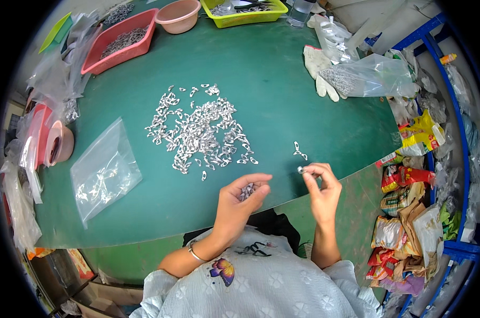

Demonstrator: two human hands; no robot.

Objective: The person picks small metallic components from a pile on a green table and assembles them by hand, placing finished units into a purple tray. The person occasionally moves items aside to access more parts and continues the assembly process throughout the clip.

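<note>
My left hand (232, 206) is curled into a cup just above the table's near edge, with several small silver metal clasps (247, 191) in its palm. Between thumb and fingertips, my right hand (323, 192) pinches one small silver clasp (301, 169); the fingers partly cover it. Just beyond that hand, a few loose clasps (297, 150) lie on the green table. A wide, scattered pile of similar silver clasps (200, 132) spreads over the middle of the table, past my left hand.
A clear plastic bag (106, 172) lies flat at left. Along the far side stand a red tray (94, 63) of metal parts, a pink bowl (178, 18) and a yellow-green tray (240, 21). White gloves (318, 66) and a bag of metal pieces (375, 77) lie far right, near blue shelving (459, 159).
</note>
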